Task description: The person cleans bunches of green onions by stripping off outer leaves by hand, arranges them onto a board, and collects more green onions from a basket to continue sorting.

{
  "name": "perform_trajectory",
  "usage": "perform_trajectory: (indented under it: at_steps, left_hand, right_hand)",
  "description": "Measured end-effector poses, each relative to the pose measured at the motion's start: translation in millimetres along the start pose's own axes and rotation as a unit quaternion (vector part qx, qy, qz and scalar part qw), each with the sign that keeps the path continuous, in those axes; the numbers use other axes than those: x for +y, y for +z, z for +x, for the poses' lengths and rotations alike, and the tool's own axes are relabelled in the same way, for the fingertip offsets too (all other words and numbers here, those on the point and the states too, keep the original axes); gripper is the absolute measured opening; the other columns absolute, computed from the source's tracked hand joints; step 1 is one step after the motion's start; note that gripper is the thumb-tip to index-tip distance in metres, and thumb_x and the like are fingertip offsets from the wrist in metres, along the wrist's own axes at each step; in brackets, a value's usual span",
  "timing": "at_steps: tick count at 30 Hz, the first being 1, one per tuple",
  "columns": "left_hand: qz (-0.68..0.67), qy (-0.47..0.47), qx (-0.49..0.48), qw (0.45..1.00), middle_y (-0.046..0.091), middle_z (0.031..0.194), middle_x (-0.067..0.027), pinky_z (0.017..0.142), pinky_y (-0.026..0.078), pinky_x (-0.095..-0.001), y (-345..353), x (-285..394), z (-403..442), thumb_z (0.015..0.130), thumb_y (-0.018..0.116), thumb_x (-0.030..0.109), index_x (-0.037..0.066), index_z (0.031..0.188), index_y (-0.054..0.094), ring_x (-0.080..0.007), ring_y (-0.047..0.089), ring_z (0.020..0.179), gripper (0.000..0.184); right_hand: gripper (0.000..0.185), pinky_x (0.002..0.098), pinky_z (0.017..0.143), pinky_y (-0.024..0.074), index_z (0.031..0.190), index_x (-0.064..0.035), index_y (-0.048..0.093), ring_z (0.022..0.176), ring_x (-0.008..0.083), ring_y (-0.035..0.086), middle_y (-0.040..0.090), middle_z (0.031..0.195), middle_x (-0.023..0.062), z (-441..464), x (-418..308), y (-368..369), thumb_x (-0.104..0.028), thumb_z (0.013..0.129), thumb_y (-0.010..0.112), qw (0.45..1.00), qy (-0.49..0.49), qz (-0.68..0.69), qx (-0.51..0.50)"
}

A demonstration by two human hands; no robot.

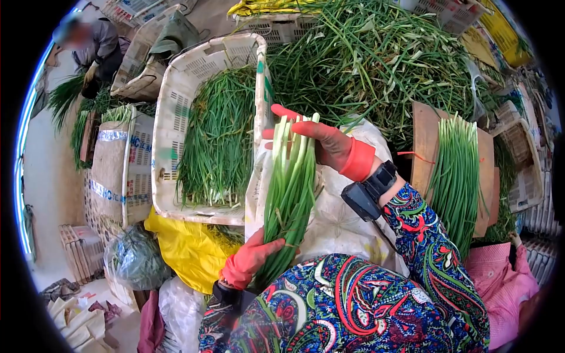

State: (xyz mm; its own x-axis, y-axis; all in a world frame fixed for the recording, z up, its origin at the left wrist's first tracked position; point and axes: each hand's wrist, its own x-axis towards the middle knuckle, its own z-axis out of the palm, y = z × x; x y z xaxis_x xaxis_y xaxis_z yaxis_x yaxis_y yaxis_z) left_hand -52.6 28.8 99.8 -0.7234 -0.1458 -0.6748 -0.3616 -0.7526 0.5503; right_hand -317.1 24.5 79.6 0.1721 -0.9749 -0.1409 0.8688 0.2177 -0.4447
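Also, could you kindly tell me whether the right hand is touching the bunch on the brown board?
No, the right hand holds another bunch by its pale ends, apart from the board.

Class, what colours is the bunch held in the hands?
The bunch is green, whitish at one end; clearest in head view.

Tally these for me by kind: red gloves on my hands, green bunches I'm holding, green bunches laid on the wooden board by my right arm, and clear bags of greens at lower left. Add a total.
Red gloves: 2 (left hand, right hand)
Held bunch: 1
Bunch on the board: 1
Clear bag of greens: 1
Total: 5
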Motion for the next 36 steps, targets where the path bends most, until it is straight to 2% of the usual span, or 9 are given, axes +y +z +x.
perform_trajectory:
  at_steps: [6, 11, 14, 20, 23, 26, 30, 34, 36]
  left_hand:
    - [0.007, -0.029, -0.099, 0.995, 0.055, 0.11, -0.0152, 0.079, 0.048, -0.0329, -2.9, 34.7, 11.9, 0.087, 0.047, 0.003, 0.001, 0.13, 0.031, -0.0245, 0.059, 0.092, 0.046]
    - [0.145, 0.267, -0.127, 0.944, 0.018, 0.143, -0.011, 0.106, 0.014, -0.0326, 3.0, 110.3, 35.0, 0.07, 0.062, 0.0, 0.006, 0.14, 0.012, -0.0178, 0.018, 0.131, 0.086]
    - [0.314, 0.437, 0.088, 0.838, 0.02, 0.144, -0.0067, 0.107, 0.012, -0.034, -16.2, 138.5, 41.7, 0.068, 0.064, 0.003, 0.01, 0.14, 0.019, -0.0186, 0.015, 0.134, 0.085]
    - [0.549, 0.628, 0.105, 0.542, 0.038, 0.134, -0.0081, 0.106, 0.019, -0.0395, 80.6, 195.8, 45.9, 0.074, 0.061, 0.013, 0.014, 0.131, 0.038, -0.0282, 0.03, 0.127, 0.062]
    - [0.604, 0.675, 0.109, 0.409, 0.039, 0.134, -0.0085, 0.104, 0.023, -0.0468, 138.1, 196.0, 81.3, 0.074, 0.064, 0.025, 0.015, 0.13, 0.04, -0.0336, 0.028, 0.126, 0.062]
    - [0.665, 0.609, 0.089, 0.423, 0.035, 0.133, -0.0144, 0.102, 0.025, -0.0498, 118.6, 159.4, 135.0, 0.071, 0.065, 0.031, 0.018, 0.133, 0.034, -0.0396, 0.028, 0.124, 0.07]
    - [0.847, 0.242, -0.043, 0.471, 0.048, 0.123, -0.0152, 0.086, 0.044, -0.0386, -9.8, 105.4, 164.7, 0.068, 0.063, 0.04, 0.016, 0.127, 0.044, -0.0308, 0.053, 0.104, 0.066]
    - [0.734, 0.161, 0.052, 0.657, 0.06, 0.106, -0.0141, 0.082, 0.046, -0.0364, 13.4, 154.0, 87.9, 0.074, 0.06, 0.044, 0.011, 0.126, 0.046, -0.0301, 0.059, 0.093, 0.063]
    - [0.428, 0.13, -0.066, 0.892, 0.058, 0.109, -0.0182, 0.079, 0.048, -0.0321, 31.9, 164.8, 61.1, 0.081, 0.051, 0.048, 0.008, 0.134, 0.033, -0.0277, 0.061, 0.094, 0.068]
  right_hand:
    - [0.047, 0.0329, 0.079, 0.0489, 0.122, -0.0005, 0.044, 0.085, 0.0205, 0.06, 0.061, 0.093, 0.0125, 0.2, -33.0, 28.6, -0.014, 0.08, 0.059, 0.992, -0.05, -0.103, 0.046]
    - [0.034, 0.032, 0.084, 0.0469, 0.112, -0.0048, 0.052, 0.091, 0.0248, 0.061, 0.064, 0.096, 0.0124, -52.6, -163.2, 87.5, -0.028, 0.087, 0.048, 0.887, -0.33, -0.313, -0.079]
    - [0.025, 0.0351, 0.086, 0.0456, 0.098, 0.0031, 0.059, 0.097, 0.0255, 0.056, 0.061, 0.099, 0.0142, -50.1, -210.7, 131.4, -0.015, 0.081, 0.057, 0.802, -0.344, -0.428, 0.233]
    - [0.029, 0.0271, 0.081, 0.0458, 0.111, -0.0038, 0.055, 0.091, 0.0164, 0.059, 0.062, 0.097, 0.0071, -46.6, -215.2, 116.4, -0.021, 0.088, 0.049, 0.687, -0.312, -0.646, 0.112]
    - [0.024, 0.0244, 0.073, 0.0475, 0.103, -0.0003, 0.057, 0.082, 0.0135, 0.059, 0.062, 0.089, 0.0067, -35.4, -182.0, 118.8, -0.017, 0.085, 0.054, 0.788, -0.348, -0.503, 0.069]
    - [0.022, 0.025, 0.073, 0.048, 0.101, -0.0001, 0.058, 0.078, 0.0143, 0.06, 0.062, 0.089, 0.0078, -48.1, -193.8, 122.6, -0.015, 0.085, 0.055, 0.776, -0.368, -0.507, 0.068]
    - [0.022, 0.0222, 0.071, 0.0462, 0.102, 0.0006, 0.057, 0.079, 0.0138, 0.058, 0.061, 0.082, 0.0072, -63.7, -227.3, 121.5, -0.013, 0.084, 0.056, 0.707, -0.534, -0.456, 0.088]
    - [0.021, 0.024, 0.074, 0.0477, 0.103, -0.0018, 0.059, 0.077, 0.0132, 0.059, 0.062, 0.09, 0.0069, -53.8, -220.7, 116.9, -0.013, 0.085, 0.056, 0.623, -0.506, -0.596, 0.02]
    - [0.024, 0.0246, 0.078, 0.0467, 0.107, -0.0052, 0.057, 0.081, 0.0125, 0.058, 0.062, 0.093, 0.0073, -36.6, -187.7, 109.0, -0.011, 0.084, 0.056, 0.673, -0.491, -0.547, -0.08]
